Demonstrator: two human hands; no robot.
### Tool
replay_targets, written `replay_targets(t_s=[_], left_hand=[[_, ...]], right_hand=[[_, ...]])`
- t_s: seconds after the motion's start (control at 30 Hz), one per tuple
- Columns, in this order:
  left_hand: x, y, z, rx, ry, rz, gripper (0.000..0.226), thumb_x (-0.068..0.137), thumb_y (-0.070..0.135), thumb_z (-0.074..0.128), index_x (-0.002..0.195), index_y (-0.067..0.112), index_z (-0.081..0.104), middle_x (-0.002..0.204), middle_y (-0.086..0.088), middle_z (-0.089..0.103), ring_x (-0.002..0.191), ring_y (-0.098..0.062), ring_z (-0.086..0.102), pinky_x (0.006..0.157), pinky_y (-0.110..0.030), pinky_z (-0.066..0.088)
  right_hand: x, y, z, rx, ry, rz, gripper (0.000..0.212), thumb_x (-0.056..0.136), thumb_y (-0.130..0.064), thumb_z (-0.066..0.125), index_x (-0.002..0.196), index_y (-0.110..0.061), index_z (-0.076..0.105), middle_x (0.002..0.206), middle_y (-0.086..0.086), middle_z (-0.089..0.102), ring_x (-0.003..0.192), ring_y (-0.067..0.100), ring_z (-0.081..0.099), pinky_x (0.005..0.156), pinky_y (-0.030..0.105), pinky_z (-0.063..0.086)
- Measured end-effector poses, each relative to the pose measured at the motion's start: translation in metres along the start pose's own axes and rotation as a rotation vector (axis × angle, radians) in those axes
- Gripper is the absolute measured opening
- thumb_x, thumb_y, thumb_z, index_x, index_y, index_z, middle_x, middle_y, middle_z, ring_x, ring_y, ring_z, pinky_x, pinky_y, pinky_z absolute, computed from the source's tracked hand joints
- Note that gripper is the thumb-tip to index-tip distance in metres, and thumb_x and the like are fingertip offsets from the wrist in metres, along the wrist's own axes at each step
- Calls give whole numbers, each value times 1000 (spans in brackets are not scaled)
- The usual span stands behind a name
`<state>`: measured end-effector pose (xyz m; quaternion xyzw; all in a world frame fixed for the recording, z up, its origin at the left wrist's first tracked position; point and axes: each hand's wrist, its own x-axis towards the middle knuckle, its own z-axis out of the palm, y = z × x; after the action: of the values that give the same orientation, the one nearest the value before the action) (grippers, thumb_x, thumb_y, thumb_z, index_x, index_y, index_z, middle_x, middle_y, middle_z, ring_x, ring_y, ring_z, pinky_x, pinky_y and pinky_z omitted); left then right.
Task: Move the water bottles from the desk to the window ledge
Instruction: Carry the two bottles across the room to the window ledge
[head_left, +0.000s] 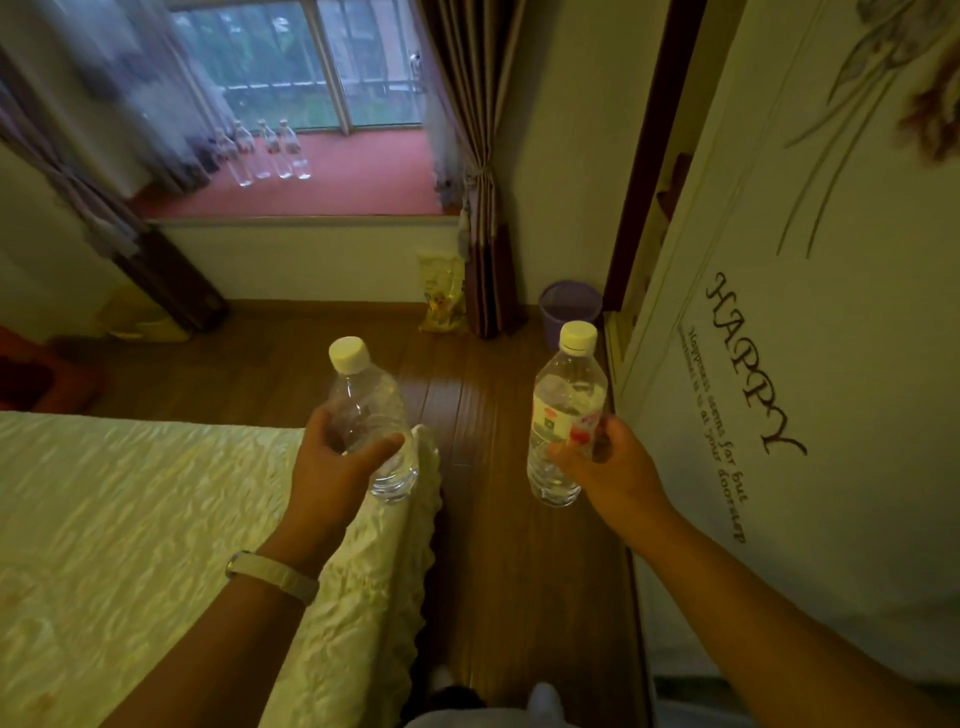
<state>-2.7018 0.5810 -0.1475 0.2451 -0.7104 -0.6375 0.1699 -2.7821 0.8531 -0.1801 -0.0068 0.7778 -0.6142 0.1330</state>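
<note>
My left hand (337, 457) grips a clear water bottle with a white cap (363, 395), held upright over the corner of the bed. My right hand (613, 467) grips a second clear bottle with a white cap and a red and green label (563, 405), upright above the wooden floor. Ahead, the red window ledge (363, 182) carries several clear bottles (270, 150) standing in a row at its left, near the glass. The desk is out of view.
A bed with a pale quilted cover (130, 519) fills the left. A white wardrobe door with "HAPPY" lettering (779, 364) stands on the right. A purple bin (569, 312) and a yellow bag (441, 296) sit by the curtain (483, 208). A wooden floor strip (493, 519) leads toward the ledge.
</note>
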Motion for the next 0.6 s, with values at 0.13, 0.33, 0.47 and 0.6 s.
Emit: replay_targets(t_s=[0.13, 0.33, 0.47, 0.6], left_hand=[[42, -6, 15, 4, -11, -9, 53, 72, 2, 82, 110, 31, 60, 109, 2, 71, 102, -19, 69, 95, -49, 53], [123, -31, 30, -38, -59, -96, 55, 71, 4, 83, 116, 25, 59, 110, -3, 71, 101, -18, 69, 92, -47, 55], [206, -33, 33, -101, -82, -137, 54, 73, 2, 80, 117, 25, 57, 113, -3, 69, 101, -21, 68, 89, -46, 56], [286, -17, 27, -170, -60, -143, 60, 74, -1, 78, 126, 13, 53, 116, -9, 67, 100, -24, 68, 76, -39, 58]], right_hand=[[42, 0, 8, -16, 10, 27, 63, 80, -32, 78, 136, -22, 50, 124, -4, 63, 111, 15, 61, 81, 26, 52], [116, -7, 31, -47, -7, 57, 58, 82, -27, 76, 134, -21, 50, 124, -4, 62, 112, 15, 60, 76, 19, 49], [185, -34, 54, -60, 12, 34, 52, 82, -20, 77, 128, -21, 54, 120, -2, 65, 111, 16, 63, 75, 18, 52], [247, -75, 75, -80, 43, -15, 50, 84, -22, 76, 128, -23, 54, 116, -6, 65, 104, 9, 64, 70, 12, 52]])
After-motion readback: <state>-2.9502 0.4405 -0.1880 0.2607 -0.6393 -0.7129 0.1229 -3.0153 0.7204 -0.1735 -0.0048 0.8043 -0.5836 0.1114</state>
